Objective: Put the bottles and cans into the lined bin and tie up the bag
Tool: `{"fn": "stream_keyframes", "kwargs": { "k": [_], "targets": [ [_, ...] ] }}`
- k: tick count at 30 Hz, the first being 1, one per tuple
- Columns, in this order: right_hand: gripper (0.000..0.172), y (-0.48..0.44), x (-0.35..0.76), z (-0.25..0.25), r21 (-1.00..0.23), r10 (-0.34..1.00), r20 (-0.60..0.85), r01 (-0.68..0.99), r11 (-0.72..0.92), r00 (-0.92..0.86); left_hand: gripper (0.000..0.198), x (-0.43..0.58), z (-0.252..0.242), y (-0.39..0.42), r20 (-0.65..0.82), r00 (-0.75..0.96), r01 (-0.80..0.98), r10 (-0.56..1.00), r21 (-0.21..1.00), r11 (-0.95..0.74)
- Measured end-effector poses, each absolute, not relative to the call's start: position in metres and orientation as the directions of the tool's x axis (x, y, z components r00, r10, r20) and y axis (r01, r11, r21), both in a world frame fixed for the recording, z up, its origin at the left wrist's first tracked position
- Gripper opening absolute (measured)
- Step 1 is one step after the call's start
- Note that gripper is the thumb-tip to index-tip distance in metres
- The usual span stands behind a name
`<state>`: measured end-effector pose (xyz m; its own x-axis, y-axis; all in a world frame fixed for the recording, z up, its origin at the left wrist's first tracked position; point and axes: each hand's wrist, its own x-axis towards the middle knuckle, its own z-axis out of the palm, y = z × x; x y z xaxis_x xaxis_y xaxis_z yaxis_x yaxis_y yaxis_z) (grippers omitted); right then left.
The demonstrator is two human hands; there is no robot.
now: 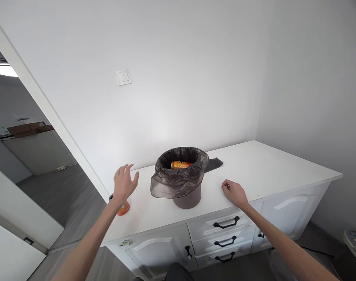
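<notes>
A small brown trash bin (188,200) stands on the cabinet top, lined with a dark see-through trash bag (178,183) folded over its rim. Inside its mouth lies an orange can (180,165). My left hand (125,182) is raised to the left of the bin, fingers spread, holding nothing. Partly hidden behind my left wrist, a second orange can (124,208) stands near the cabinet's left end. To the right of the bin, my right hand (235,192) rests on the white surface with its fingers curled in, nothing visible in them.
The white cabinet (283,168) has black-handled drawers (226,224) and doors below. Behind it rises a white wall with a light switch (123,77). A dark strip of bag (214,164) lies behind the bin. An open doorway (43,156) is at the left.
</notes>
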<state>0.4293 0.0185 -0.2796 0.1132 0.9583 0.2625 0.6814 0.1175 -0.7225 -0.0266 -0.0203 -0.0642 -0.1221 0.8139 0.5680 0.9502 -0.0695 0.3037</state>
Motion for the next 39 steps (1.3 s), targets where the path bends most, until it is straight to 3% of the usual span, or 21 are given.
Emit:
{"fn": "stream_keyframes", "kwargs": {
  "k": [4,10,16,18,20,23,29,34,37,39],
  "targets": [
    [0.016,0.018,0.429,-0.282,-0.708,0.955,0.276,0.694,0.129,0.104,0.066,-0.085,-0.086,-0.045,0.353,-0.345,0.917,0.870,0.324,0.232],
    [0.016,0.019,0.428,-0.286,-0.670,0.958,0.268,0.734,0.108,0.104,0.070,-0.106,-0.104,-0.069,0.217,-0.389,0.865,0.895,0.421,0.274],
    [0.017,0.019,0.425,-0.290,-0.619,0.953,0.289,0.777,0.112,0.093,0.077,-0.085,-0.076,-0.063,0.396,-0.395,0.837,0.829,0.527,0.147],
    [0.017,0.019,0.424,-0.291,-0.623,0.952,0.290,0.774,0.112,0.096,0.070,-0.057,-0.053,-0.054,0.477,-0.343,0.829,0.809,0.559,0.022],
    [0.016,0.020,0.424,-0.292,-0.628,0.951,0.292,0.771,0.109,0.104,0.064,-0.017,-0.029,-0.042,0.593,-0.253,0.726,0.764,0.639,-0.255],
    [0.016,0.022,0.424,-0.295,-0.627,0.949,0.293,0.772,0.101,0.114,0.063,0.053,-0.002,-0.024,0.621,-0.111,0.620,0.776,0.653,-0.434],
    [0.017,0.023,0.423,-0.296,-0.601,0.944,0.312,0.792,0.108,0.108,0.072,0.117,-0.003,0.007,0.477,0.021,0.622,0.878,0.681,-0.385],
    [0.017,0.019,0.420,-0.287,-0.604,0.942,0.319,0.788,0.119,0.102,0.060,0.060,-0.033,0.005,0.560,-0.128,0.611,0.819,0.695,-0.379],
    [0.017,0.016,0.419,-0.283,-0.606,0.942,0.317,0.788,0.112,0.109,0.062,0.011,-0.068,-0.009,0.501,-0.234,0.664,0.833,0.708,-0.240],
    [0.017,0.015,0.418,-0.282,-0.605,0.942,0.316,0.788,0.112,0.109,0.065,-0.017,-0.101,-0.021,0.433,-0.258,0.756,0.864,0.647,-0.098]
  ]
}}
